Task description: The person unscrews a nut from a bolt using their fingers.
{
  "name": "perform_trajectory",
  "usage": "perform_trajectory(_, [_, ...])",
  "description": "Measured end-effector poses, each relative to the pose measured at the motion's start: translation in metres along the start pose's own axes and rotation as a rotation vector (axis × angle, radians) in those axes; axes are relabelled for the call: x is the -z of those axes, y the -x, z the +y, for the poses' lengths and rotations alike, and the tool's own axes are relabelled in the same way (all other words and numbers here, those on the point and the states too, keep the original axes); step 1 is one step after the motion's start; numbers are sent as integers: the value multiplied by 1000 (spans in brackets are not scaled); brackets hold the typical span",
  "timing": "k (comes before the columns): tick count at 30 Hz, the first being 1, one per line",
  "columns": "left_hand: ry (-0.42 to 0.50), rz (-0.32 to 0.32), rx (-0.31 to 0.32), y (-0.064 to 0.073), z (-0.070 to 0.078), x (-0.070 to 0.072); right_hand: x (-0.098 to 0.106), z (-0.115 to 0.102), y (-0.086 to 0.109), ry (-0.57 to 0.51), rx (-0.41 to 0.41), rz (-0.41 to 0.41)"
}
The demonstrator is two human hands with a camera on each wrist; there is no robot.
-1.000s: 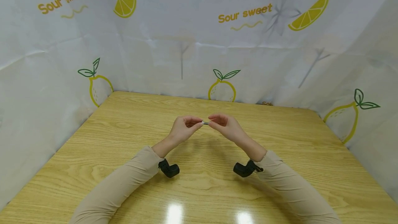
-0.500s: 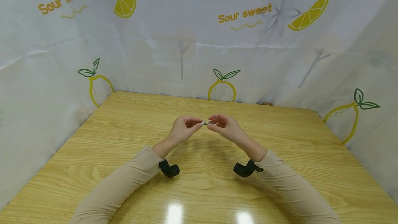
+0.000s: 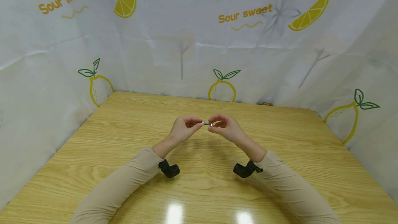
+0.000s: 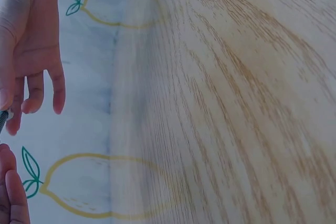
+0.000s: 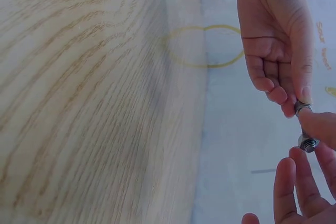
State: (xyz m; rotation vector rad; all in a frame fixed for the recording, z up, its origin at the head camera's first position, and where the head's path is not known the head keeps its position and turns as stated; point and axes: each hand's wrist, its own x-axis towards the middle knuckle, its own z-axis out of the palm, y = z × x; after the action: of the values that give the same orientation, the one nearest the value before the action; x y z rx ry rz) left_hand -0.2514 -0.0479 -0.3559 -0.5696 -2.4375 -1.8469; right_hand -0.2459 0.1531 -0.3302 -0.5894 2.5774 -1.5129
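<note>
A small metal bolt [image 3: 206, 123] is held crosswise between the two hands, above the middle of the table. My left hand [image 3: 185, 129] pinches its left end between thumb and fingertips. Near the right end sits a shiny nut [image 3: 211, 124], with the bolt's threaded tip poking out of it in the right wrist view. My right hand [image 3: 229, 129] has its thumb and forefinger curled round this nut [image 5: 308, 143], the other fingers spread apart. The left wrist view catches only a bit of the bolt [image 4: 4, 118] at its left edge.
Under the hands lies a wood-grain table [image 3: 199, 189]. A white cloth [image 3: 161, 58] printed with lemons hangs behind it and along both sides. Each wrist wears a black camera mount [image 3: 169, 169].
The right thumb and forefinger have shifted and parted a little, so the nut, hidden before, now shows. The left hand has stayed in place.
</note>
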Motion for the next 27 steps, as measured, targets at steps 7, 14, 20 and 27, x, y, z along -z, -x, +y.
perform_trajectory(7, [-10, 9, -5, 0, 0, 0, -1, 1, -1, 43, -38, -53])
perform_trajectory(14, [1, 3, -16, 1, 1, 1, 0, 2, -1, 26, -8, -15])
perform_trajectory(20, [-4, 1, -8, 1, 2, 0, 1, 1, -1, 28, -16, -36])
perform_trajectory(27, [-20, 15, -22, 1, 1, 0, 0, 0, 0, 35, -65, -42])
